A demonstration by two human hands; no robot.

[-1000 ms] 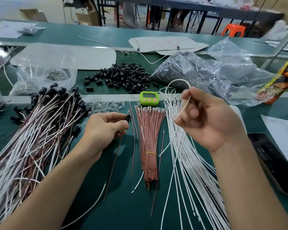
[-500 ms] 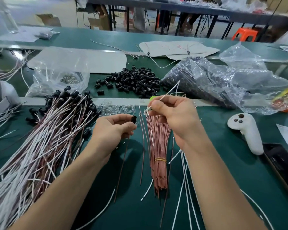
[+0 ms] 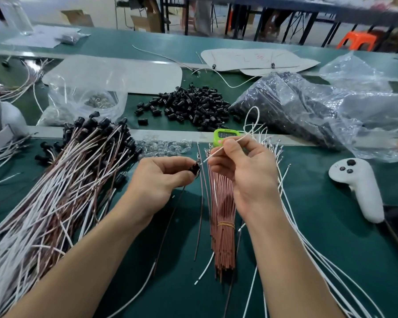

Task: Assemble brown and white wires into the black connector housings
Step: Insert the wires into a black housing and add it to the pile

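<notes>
My left hand (image 3: 156,180) pinches a small black connector housing (image 3: 195,168) with a brown wire (image 3: 170,221) hanging down from it. My right hand (image 3: 244,171) pinches a white wire (image 3: 233,143), whose metal tip points left and almost touches the housing. Its far end curls up behind the hand. A banded bundle of brown wires (image 3: 223,216) lies on the green mat below both hands. Loose white wires (image 3: 313,255) fan out to the right. A heap of loose black housings (image 3: 193,106) lies at the back centre.
Finished brown-and-white assemblies (image 3: 55,184) are piled at the left. A green timer (image 3: 224,135) stands behind my right hand. A white controller (image 3: 356,184) lies at right, clear plastic bags (image 3: 319,111) behind it, another bag (image 3: 83,99) at back left.
My right hand brought the white wire down and left from the white pile, so its tip now meets the housing. My left hand held the housing nearly still. The view shifted.
</notes>
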